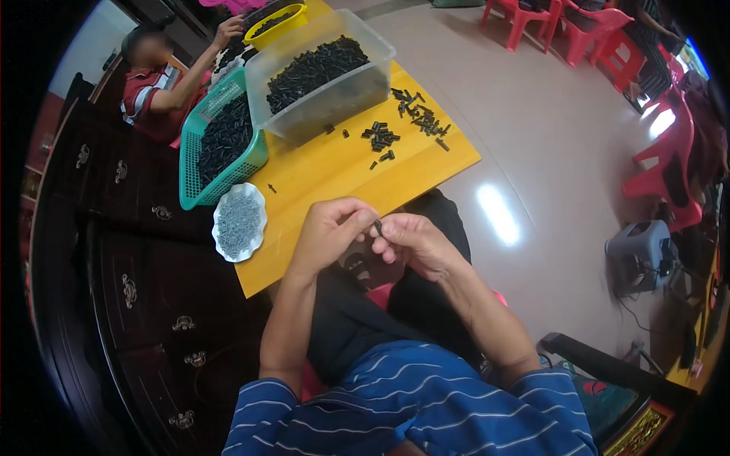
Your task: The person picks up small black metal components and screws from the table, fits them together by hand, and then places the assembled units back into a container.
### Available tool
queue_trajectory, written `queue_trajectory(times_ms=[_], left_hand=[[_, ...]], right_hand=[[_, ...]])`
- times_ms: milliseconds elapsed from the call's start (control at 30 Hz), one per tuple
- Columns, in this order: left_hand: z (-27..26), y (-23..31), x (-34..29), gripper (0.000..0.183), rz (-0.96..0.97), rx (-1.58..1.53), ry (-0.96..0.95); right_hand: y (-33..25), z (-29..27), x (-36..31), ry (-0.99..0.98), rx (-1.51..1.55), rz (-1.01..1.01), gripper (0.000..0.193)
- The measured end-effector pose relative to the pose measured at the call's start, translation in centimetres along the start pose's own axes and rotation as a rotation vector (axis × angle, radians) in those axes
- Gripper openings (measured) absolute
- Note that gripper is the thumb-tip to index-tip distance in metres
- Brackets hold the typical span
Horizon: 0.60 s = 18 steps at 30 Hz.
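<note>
Fingers of both hands meet just above the person's lap, at the near edge of the yellow tabletop (334, 171). The left hand (328, 232) is curled, thumb and forefinger closed toward the right hand (411, 242), whose fingertips pinch a small black part (378, 226) between them; whether the left fingers also grip it or hold something smaller cannot be told from this view.

Loose black parts (414, 115) lie scattered on the far right of the tabletop, a clear plastic bin (319, 76) heaped with the same pieces stands behind them, and a green basket (220, 144) of more sits to its left. A white scalloped dish (239, 222) of small grey pieces rests at the left corner, near the left hand. Another person in a red shirt (156, 83) works at the far end, a hand at a yellow bowl (280, 23).

Done well, this fine work seems to ask for a steady pinch with the piece held close over the lap or tabletop, so that a slip drops it somewhere easy to find, and for keeping the wrists braced against the body
</note>
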<state>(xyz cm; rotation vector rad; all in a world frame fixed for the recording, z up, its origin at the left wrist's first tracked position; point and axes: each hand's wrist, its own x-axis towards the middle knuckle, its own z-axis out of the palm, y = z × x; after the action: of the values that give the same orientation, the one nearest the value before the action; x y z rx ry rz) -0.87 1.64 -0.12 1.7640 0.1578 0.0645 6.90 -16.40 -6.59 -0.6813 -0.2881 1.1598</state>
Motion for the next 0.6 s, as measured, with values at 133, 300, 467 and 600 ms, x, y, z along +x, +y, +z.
queue_trajectory(times_ms=[133, 300, 467, 600], left_hand=[[0.4, 0.3, -0.2, 0.015, 0.025, 0.063, 0.032], [0.3, 0.8, -0.5, 0.014, 0.064, 0.214, 0.076], [0.5, 1.7, -0.7, 0.014, 0.128, 0.33, 0.103], [0.3, 1.6, -0.6, 0.014, 0.081, 0.293, 0.095]], right_hand=[[-0.1, 0.0, 0.1, 0.049, -0.083, -0.003, 0.023], [0.1, 0.5, 0.1, 0.084, -0.223, -0.043, 0.022], [0.4, 0.4, 0.1, 0.054, -0.186, -0.01, 0.022], [0.4, 0.2, 0.1, -0.005, -0.09, -0.017, 0.022]])
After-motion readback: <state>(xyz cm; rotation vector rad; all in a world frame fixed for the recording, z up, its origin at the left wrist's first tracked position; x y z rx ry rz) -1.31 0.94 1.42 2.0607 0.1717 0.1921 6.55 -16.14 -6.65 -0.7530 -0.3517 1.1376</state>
